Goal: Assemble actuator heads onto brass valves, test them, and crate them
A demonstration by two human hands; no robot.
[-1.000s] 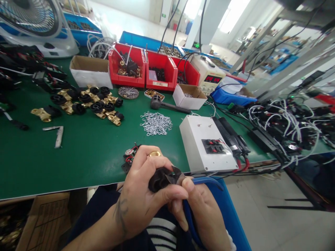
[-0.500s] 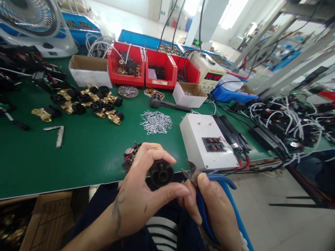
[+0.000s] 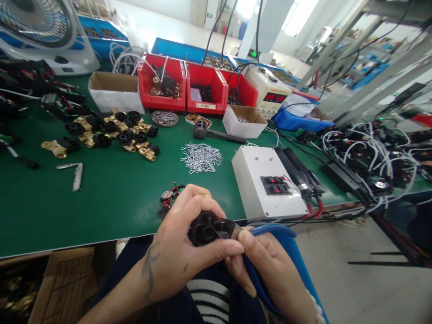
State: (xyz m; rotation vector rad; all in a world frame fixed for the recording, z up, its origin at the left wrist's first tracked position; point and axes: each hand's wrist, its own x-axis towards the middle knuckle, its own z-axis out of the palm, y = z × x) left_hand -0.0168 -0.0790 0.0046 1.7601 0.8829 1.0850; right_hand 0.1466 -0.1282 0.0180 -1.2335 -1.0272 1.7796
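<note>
My left hand (image 3: 182, 252) is closed round a black round plastic part (image 3: 202, 227), held over my lap just off the near edge of the green table (image 3: 111, 198). My right hand (image 3: 270, 265) grips blue-handled cutters (image 3: 266, 231); their metal jaws touch the right side of the black part. A small black piece with red wires (image 3: 168, 198) lies on the table right behind my left fingers.
A white box with red-black terminals (image 3: 266, 182) sits right of my hands. Further back lie a heap of wire clips (image 3: 201, 157), brass valves with black caps (image 3: 114, 132), a mallet (image 3: 216, 133), red bins (image 3: 189, 87), cardboard boxes, a power supply (image 3: 270, 92) and tangled cables (image 3: 367, 153).
Half a second ago the cutters were apart from the black part, which faced the camera. Now the cutter jaws have come left onto the part, and my left hand has tilted it.
</note>
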